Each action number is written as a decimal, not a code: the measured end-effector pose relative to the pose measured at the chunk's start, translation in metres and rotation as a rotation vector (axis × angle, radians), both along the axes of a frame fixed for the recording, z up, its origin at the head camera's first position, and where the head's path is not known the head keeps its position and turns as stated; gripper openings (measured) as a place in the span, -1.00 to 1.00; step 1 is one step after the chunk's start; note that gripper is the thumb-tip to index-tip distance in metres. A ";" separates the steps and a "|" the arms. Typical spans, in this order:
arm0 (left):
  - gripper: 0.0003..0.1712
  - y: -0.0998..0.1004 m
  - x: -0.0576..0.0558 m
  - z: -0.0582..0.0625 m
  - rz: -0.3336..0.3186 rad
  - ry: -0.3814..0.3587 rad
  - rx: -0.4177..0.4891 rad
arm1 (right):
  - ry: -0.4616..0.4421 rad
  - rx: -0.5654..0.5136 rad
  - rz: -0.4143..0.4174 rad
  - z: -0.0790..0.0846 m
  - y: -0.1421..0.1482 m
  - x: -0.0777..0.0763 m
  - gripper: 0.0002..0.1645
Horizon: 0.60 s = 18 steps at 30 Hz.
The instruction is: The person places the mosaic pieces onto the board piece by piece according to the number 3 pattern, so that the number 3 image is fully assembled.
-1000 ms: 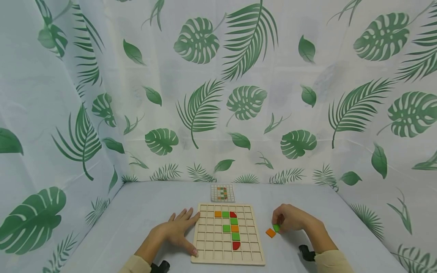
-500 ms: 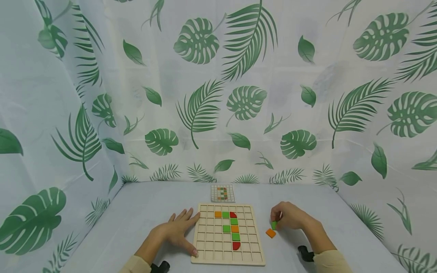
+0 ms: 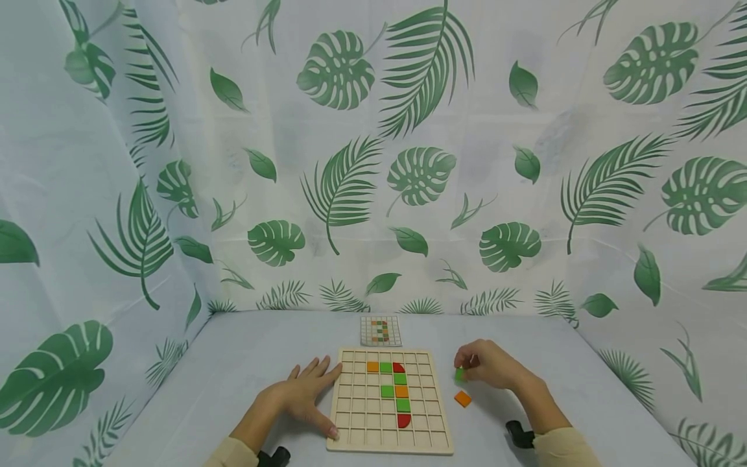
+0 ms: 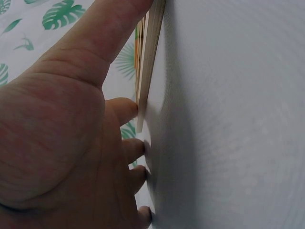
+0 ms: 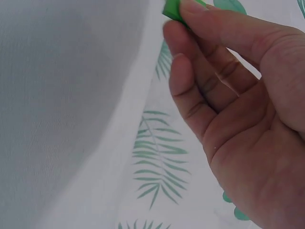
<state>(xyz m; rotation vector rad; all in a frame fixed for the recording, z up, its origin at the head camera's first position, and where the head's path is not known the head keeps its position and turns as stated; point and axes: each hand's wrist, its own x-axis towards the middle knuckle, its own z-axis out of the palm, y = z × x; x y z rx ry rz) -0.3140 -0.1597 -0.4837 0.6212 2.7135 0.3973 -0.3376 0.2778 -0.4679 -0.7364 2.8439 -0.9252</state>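
A wooden grid board (image 3: 356,425) lies on the table, with orange, green and red tiles set in its squares. At its left edge my left hand (image 3: 303,394) rests with fingers spread, the thumb and forefinger touching the rim; the left wrist view shows the thumb against the board's side (image 4: 151,52). Right of the board, my right hand (image 3: 493,364) pinches a green square tile (image 3: 460,374) between thumb and fingers. The right wrist view has that green tile (image 5: 173,9) cut off at its top edge. An orange tile (image 3: 463,399) lies on the table below that hand.
Behind the board lies a small pattern card (image 3: 366,332) printed with a grid of coloured squares. White cloth with green leaf prints (image 3: 350,194) hangs behind and beside the table (image 3: 262,344). A black wrist mount (image 3: 519,434) sits under the right forearm.
My right hand has lifted the green tile from beside the orange one and carried it left and away from me, towards the board. The left hand and board have stayed still.
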 end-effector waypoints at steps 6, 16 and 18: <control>0.52 0.000 0.002 0.001 -0.009 0.004 0.000 | 0.032 -0.041 0.027 0.002 -0.005 0.000 -0.77; 0.52 0.000 0.003 0.002 -0.014 0.012 0.002 | 0.043 -0.064 0.063 0.002 -0.019 -0.004 -0.77; 0.52 0.000 0.003 0.003 -0.012 0.012 0.003 | 0.039 -0.068 0.071 0.004 -0.024 -0.003 -0.77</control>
